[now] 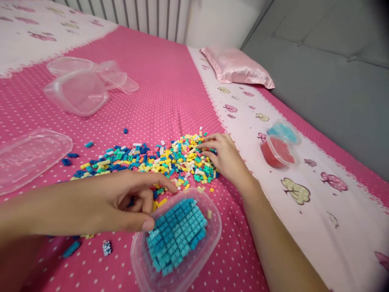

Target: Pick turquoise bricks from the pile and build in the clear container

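Note:
My left hand (126, 202) is at the near rim of a clear plastic container (215, 239). Its index finger and thumb are spread along that rim, and the other fingers curl in loosely. Inside the container lies a flat block of joined blue and turquoise toy bricks (178, 233), with one loose cream brick beside it. My right hand (223, 156) reaches into the right end of a pile of small mixed-colour toy bricks (164, 160). Its fingers are apart, the tips among the bricks; no brick shows clearly in them.
Clear containers (77, 91) and a clear lid (33, 158) lie at the left on the pink dotted bedspread. At the right stand a container of red bricks (278, 152) and one of blue bricks (284, 132). Behind is a pink pillow (238, 67) by the grey padded panel.

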{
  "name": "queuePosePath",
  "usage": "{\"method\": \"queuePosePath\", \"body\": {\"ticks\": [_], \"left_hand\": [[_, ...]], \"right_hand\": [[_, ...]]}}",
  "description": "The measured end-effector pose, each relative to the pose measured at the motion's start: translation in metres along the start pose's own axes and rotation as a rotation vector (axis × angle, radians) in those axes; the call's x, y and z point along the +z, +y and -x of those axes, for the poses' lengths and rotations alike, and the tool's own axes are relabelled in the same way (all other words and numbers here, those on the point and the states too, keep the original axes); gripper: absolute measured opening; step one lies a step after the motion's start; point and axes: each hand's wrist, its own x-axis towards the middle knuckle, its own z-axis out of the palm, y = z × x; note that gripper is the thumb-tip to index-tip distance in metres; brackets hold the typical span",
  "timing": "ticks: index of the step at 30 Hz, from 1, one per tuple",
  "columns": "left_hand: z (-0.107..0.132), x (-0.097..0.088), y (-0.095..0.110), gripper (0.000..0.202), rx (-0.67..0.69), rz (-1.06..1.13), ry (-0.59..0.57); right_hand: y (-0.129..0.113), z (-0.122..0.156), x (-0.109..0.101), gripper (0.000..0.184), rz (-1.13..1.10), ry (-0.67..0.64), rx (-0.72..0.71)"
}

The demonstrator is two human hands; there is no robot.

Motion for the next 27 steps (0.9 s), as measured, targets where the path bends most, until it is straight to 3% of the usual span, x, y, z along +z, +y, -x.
{"method": "queuePosePath", "body": {"ticks": [7,16,23,27], "left_hand": [[0.000,0.000,0.000,0.061,0.001,0.000,0.007],[-0.001,0.001,0.002,0.058,-0.008,-0.015,0.018],[0.001,0.001,0.009,0.057,-0.007,0.001,0.025],[0.002,0.001,0.022,0.051,-0.010,-0.027,0.005]], "right_hand": [[0.000,0.001,-0.001,0.006,0.016,0.020,0.022],[-0.001,0.006,-0.001,0.020,0.020,0.046,0.054],[-0.004,0.001,-0.017,0.009,-0.226,0.145,0.050],[-0.012,0.003,-0.023,0.011,-0.393,0.111,0.040]]}}
